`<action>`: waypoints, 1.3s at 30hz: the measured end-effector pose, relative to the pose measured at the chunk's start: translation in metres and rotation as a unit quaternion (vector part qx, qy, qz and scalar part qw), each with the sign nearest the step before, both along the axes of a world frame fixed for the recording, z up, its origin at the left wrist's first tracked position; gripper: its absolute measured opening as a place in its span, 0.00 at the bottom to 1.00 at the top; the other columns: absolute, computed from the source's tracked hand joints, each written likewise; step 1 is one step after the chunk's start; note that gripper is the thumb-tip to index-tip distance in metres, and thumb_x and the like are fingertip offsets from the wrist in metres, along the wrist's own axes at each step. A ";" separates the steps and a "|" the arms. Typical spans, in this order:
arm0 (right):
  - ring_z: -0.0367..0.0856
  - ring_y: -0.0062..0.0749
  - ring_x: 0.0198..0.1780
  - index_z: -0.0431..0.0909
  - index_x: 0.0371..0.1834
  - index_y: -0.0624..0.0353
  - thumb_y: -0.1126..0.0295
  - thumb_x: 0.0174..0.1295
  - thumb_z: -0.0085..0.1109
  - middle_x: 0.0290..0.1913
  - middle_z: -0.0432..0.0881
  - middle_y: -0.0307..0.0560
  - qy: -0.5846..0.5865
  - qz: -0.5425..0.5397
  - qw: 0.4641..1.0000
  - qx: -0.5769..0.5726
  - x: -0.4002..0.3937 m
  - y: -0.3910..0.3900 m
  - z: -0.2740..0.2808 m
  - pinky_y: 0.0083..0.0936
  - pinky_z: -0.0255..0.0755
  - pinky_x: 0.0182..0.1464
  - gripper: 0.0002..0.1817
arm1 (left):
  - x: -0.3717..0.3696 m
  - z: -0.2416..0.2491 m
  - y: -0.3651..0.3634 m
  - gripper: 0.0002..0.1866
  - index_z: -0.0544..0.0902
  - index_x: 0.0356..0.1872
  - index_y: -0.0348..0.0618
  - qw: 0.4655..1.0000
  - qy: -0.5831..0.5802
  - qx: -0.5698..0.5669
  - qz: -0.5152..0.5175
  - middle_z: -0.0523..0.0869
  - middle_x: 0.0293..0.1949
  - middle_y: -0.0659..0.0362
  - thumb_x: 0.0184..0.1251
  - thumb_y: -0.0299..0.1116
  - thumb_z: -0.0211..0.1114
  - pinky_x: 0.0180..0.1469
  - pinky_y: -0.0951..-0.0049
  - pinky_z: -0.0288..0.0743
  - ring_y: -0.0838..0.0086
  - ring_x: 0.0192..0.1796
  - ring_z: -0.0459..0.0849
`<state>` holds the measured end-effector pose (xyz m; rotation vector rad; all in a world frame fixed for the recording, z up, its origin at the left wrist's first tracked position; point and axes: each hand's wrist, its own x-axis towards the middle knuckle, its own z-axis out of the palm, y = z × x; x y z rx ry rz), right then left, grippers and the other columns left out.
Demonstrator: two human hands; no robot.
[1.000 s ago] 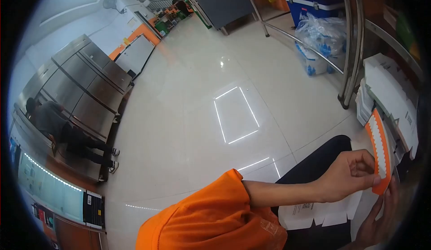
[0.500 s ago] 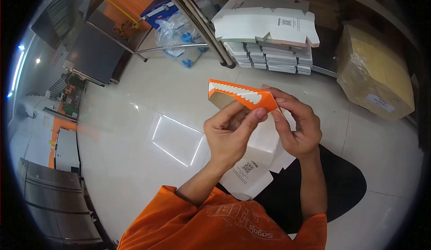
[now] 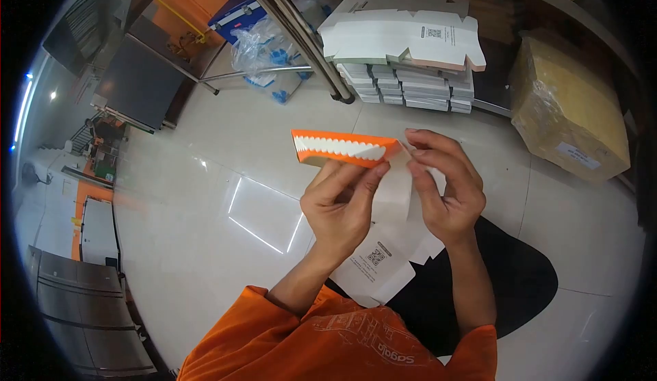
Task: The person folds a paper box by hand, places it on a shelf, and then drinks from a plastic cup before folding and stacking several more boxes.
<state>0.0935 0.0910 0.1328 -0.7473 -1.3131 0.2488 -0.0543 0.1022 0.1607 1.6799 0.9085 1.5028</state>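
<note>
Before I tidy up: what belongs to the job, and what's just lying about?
For the job:
orange card in the left hand
QR-coded panel
stacked card blanks, probably

Lying about, seemingly:
wrapped box
blue cooler
clear plastic bag

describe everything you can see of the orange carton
The orange carton looks like thin card, with a scalloped white band along its long side. Partly folded, it is held up crosswise before the wearer. The left grip pinches it from below; the right grip appears to pinch its right-end flap.
</note>
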 end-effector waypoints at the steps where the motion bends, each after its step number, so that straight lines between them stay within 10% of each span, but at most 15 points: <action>1: 0.84 0.42 0.50 0.79 0.44 0.66 0.83 0.60 0.62 0.51 0.82 0.57 0.029 0.000 0.999 0.014 -0.002 0.003 -0.005 0.29 0.80 0.50 0.10 | -0.002 -0.001 0.000 0.12 0.86 0.46 0.32 0.997 0.067 0.032 0.018 0.86 0.37 0.57 0.61 0.17 0.70 0.38 0.81 0.74 0.81 0.37 0.82; 26: 0.84 0.40 0.49 0.81 0.35 0.65 0.83 0.49 0.67 0.51 0.79 0.55 -0.083 0.016 0.996 -0.013 0.030 -0.016 0.018 0.27 0.85 0.42 0.10 | 0.006 -0.005 -0.007 0.04 0.87 0.36 0.32 0.994 0.032 -0.058 -0.086 0.89 0.36 0.54 0.60 0.17 0.70 0.41 0.78 0.79 0.77 0.39 0.86; 31: 0.82 0.48 0.52 0.79 0.32 0.63 0.85 0.47 0.68 0.49 0.81 0.58 -0.070 0.041 0.997 -0.003 0.028 -0.017 0.017 0.38 0.77 0.52 0.11 | 0.005 -0.012 -0.005 0.05 0.87 0.38 0.32 0.982 -0.066 -0.091 -0.149 0.90 0.38 0.54 0.63 0.19 0.69 0.43 0.79 0.81 0.77 0.40 0.87; 39: 0.81 0.48 0.54 0.84 0.42 0.63 0.82 0.52 0.69 0.50 0.81 0.57 -0.123 0.054 0.991 -0.024 0.029 -0.018 0.020 0.34 0.79 0.51 0.13 | 0.003 -0.014 0.000 0.06 0.86 0.41 0.33 0.983 -0.058 -0.130 -0.119 0.90 0.37 0.55 0.63 0.20 0.69 0.46 0.77 0.82 0.76 0.40 0.88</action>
